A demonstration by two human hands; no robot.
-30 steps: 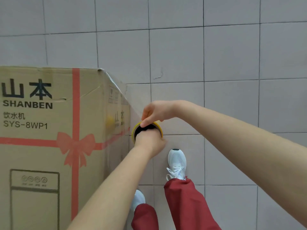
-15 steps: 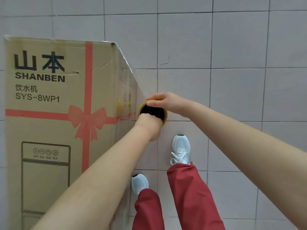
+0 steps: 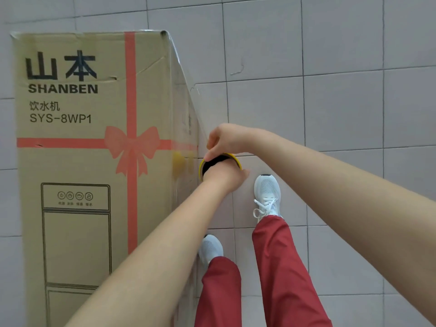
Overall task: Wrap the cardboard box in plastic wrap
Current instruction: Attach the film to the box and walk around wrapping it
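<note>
— Box position?
— The cardboard box (image 3: 94,161) stands upright on the tiled floor (image 3: 342,256), at the left; clear plastic wrap (image 3: 188,109) lies over its right face.
— Left hand (image 3: 224,179)?
— Arm extended forward, fingers hidden inside the yellow-rimmed roll (image 3: 220,162) — their spread I cannot tell.
— Right hand (image 3: 226,140)?
— Arm reaching in from the right, fingers curled down, tips touching the roll's top rim, just beside the box.

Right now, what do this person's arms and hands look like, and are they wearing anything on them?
Both arms are bare to the edge of the picture: no sleeves, gloves, watch or bracelets show. The left hand and right hand are bare too, with no rings visible on the fingers. Lower down, the person wears red trousers and white lace-up trainers.
</note>
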